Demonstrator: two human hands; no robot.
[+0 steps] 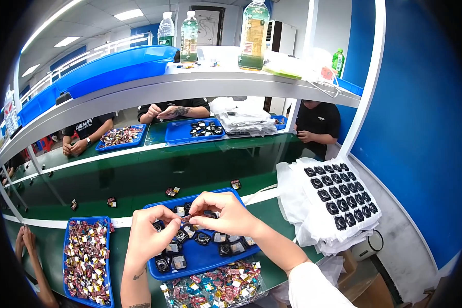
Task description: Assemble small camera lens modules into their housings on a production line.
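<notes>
My left hand [156, 231] and my right hand [223, 214] meet above a blue tray [200, 259], thumbs and forefingers pinched together. Between the fingertips is a small reddish part [186, 218], mostly covered by the fingers. Black square modules with round centres, such as one module [203, 238], lie in the tray under and around my hands, some joined to silvery pieces. Nearest to my body, a clear tray [213, 287] holds a heap of small red, blue and white parts. Left of my left hand, a long blue tray [66, 256] is full of similar small reddish parts.
At right, a stack of white trays [318, 205] bears rows of black modules. A green conveyor belt [154, 172] runs across, carrying scattered small parts. Overhead, a white shelf [138, 84] holds bottles and blue bins. Other people work opposite; a person's arms [33, 256] show at left.
</notes>
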